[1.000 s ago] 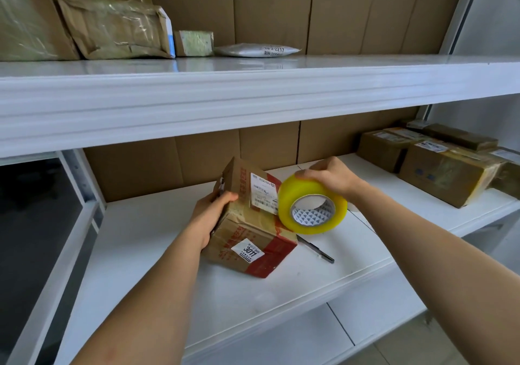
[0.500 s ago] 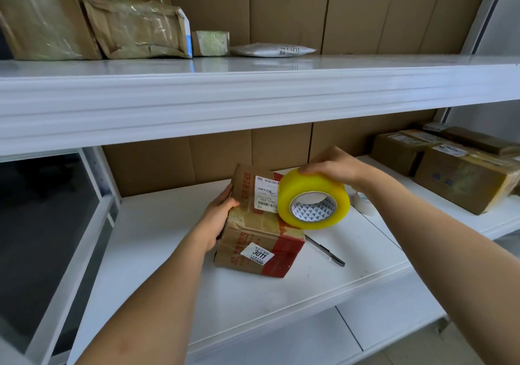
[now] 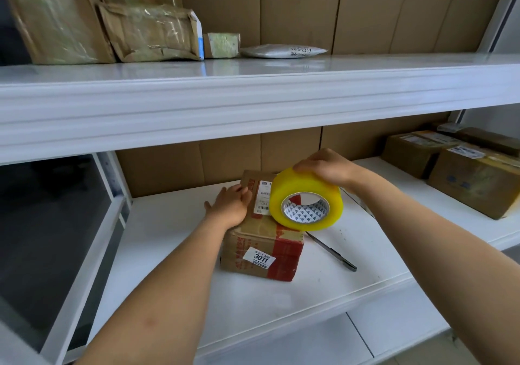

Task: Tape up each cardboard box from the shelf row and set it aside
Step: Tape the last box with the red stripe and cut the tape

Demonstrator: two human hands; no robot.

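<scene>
My left hand (image 3: 231, 205) lies flat on the box (image 3: 263, 241) on the shelf (image 3: 174, 294). My right hand (image 3: 323, 167) grips the tape roll (image 3: 305, 198) against its top; a pen (image 3: 332, 250) lies beside.

Glossy yellow plastic tape roll (image 3: 306, 198) is shining under curled right-hand fingers (image 3: 305, 165); matt brown cardboard box (image 3: 263, 248), bearing smooth paper labels, is lying under left fingertips (image 3: 243, 190).

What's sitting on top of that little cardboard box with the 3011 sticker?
The yellow tape roll, gripped by the right hand, rests on the cardboard box; the left hand lies flat on its top. The top's seam beneath them is hidden.
</scene>
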